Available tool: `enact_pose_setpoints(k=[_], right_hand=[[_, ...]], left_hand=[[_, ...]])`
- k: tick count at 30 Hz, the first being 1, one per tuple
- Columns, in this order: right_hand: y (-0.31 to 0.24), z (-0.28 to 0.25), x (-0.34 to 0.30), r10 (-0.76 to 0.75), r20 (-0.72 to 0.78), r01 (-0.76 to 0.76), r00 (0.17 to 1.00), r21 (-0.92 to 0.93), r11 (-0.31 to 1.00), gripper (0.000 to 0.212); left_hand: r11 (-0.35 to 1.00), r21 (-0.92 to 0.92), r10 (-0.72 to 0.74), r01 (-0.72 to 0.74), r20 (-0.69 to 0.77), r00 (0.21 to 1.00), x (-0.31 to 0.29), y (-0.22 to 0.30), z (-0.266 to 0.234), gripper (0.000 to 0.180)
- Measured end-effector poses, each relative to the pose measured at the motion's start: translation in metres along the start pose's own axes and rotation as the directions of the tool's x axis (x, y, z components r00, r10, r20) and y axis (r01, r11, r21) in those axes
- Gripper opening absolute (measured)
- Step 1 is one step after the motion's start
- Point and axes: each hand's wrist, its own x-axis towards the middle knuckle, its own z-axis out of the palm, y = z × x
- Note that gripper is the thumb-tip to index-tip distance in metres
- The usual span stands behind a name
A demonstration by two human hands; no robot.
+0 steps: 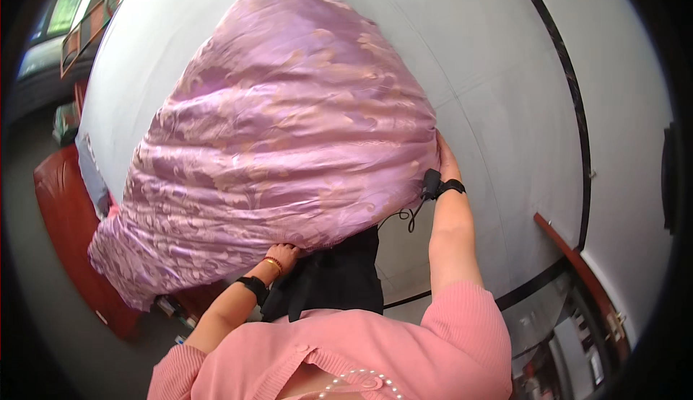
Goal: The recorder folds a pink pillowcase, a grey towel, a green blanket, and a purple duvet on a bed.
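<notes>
A shiny pink-purple quilt (281, 126) with a floral weave is spread out in front of me, its far end narrowing toward the top of the view. Its near edge is gripped by my left hand (284, 256), fingers curled over the cloth close to my waist. My right hand (447, 156) clasps the quilt's right edge, higher up and farther out; most of its fingers are hidden behind the cloth. Both wrists wear black bands, and a small black device (432, 183) with a looped cable sits at the right wrist. Folds run across the quilt between the hands.
A reddish-brown wooden panel (76, 234) stands at the left, next to the quilt's drooping corner. Pale tiled floor (498, 111) with a dark border strip lies to the right. A brown wooden edge (577, 256) and a cluttered shelf (570, 349) are at the lower right.
</notes>
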Motion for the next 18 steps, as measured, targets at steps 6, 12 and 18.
enact_pose_setpoints(k=[6, 12, 18], right_hand=[[-0.027, 0.029, -0.039, 0.009, -0.110, -0.016, 0.994, -0.066, 0.998, 0.044], [-0.047, 0.097, -0.116, -0.274, -0.096, 0.267, 0.957, -0.079, 0.961, 0.046], [0.013, 0.265, -0.183, -0.046, 0.560, 0.289, 0.827, -0.353, 0.890, 0.046]], left_hand=[[0.946, -0.323, -0.007, 0.005, -0.003, 1.000, 0.008, 0.005, -0.013, 0.029], [0.776, -0.614, -0.045, -0.144, -0.282, 0.958, -0.014, -0.010, -0.101, 0.027], [-0.416, -0.799, -0.040, -0.434, -0.460, 0.887, -0.051, -0.057, -0.174, 0.053]])
